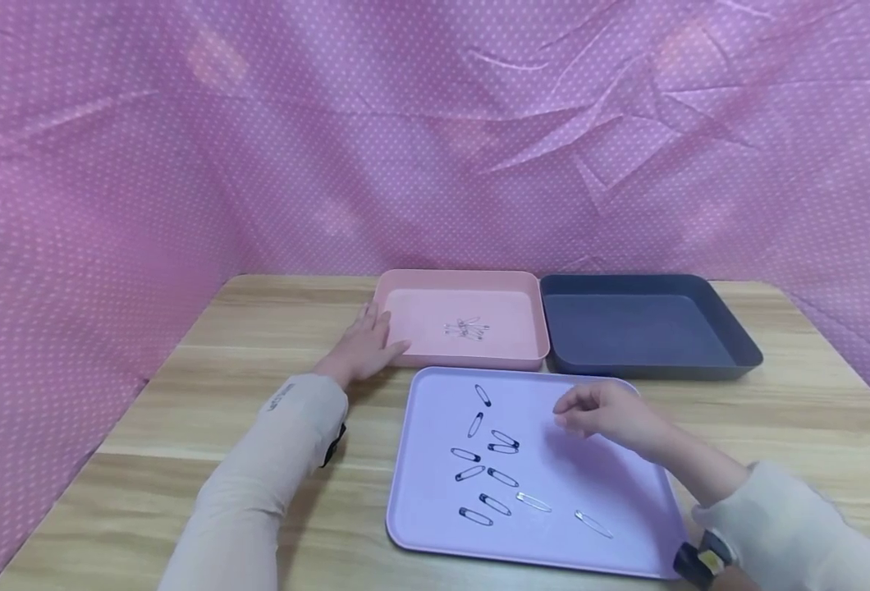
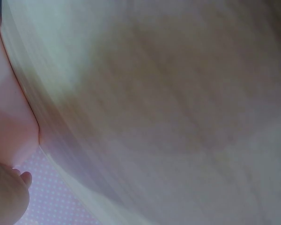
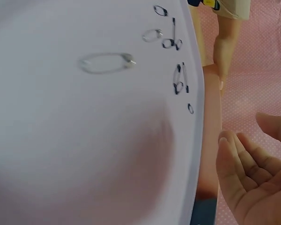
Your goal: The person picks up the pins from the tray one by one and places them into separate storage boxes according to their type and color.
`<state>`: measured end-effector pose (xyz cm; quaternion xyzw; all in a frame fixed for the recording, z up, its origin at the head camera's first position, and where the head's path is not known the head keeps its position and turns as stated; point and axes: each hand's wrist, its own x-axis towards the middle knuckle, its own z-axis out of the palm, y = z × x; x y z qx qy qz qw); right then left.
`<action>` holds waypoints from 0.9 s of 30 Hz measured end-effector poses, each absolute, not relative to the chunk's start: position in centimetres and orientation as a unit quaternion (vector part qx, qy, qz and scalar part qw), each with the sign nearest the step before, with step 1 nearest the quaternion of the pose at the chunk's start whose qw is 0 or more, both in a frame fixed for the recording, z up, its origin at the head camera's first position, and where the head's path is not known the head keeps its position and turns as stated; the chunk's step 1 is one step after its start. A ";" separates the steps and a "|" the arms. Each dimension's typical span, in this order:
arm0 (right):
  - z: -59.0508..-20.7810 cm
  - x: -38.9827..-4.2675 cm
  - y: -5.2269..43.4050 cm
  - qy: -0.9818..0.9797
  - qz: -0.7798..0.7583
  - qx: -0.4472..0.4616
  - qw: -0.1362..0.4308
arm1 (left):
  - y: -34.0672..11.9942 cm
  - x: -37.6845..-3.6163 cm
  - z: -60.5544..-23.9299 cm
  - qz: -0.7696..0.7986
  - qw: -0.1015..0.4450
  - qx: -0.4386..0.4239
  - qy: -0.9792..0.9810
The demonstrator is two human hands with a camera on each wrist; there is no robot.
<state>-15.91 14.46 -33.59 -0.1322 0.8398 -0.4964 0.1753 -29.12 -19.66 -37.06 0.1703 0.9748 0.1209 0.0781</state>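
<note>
My left hand (image 1: pixel 367 343) lies flat on the wooden table (image 1: pixel 206 386), fingers straight, touching the front left corner of the pink tray (image 1: pixel 531 320). That tray holds a small heap of silver safety pins (image 1: pixel 467 329). Over the upper right part of the lilac tray (image 1: pixel 435 542) my right hand (image 1: pixel 579 414) hovers with loosely curled fingers. In the right wrist view its palm (image 3: pixel 253 178) holds nothing. Several black safety pins (image 1: pixel 488 460) and two silver ones (image 1: pixel 533 501) lie scattered on the lilac tray. The left wrist view is blurred, showing the table top and the pink tray (image 2: pixel 7 117).
A dark grey tray (image 1: pixel 738 345) with nothing in it stands right of the pink one. Pink dotted cloth (image 1: pixel 435 123) closes in the table at the back and both sides. Bare wood lies to the left and right of the trays.
</note>
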 end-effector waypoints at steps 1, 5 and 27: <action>-33.7 -15.7 14.5 0.842 -0.491 -0.136 0.177 | -19.7 -29.1 -37.1 0.122 0.077 0.171 0.975; -34.4 -14.7 14.9 0.834 -0.492 -0.148 0.204 | -19.7 -29.0 -37.0 0.123 0.074 0.172 0.975; -36.8 -10.7 15.7 0.860 -0.427 -0.179 0.215 | -19.6 -29.0 -36.9 0.129 0.068 0.176 0.974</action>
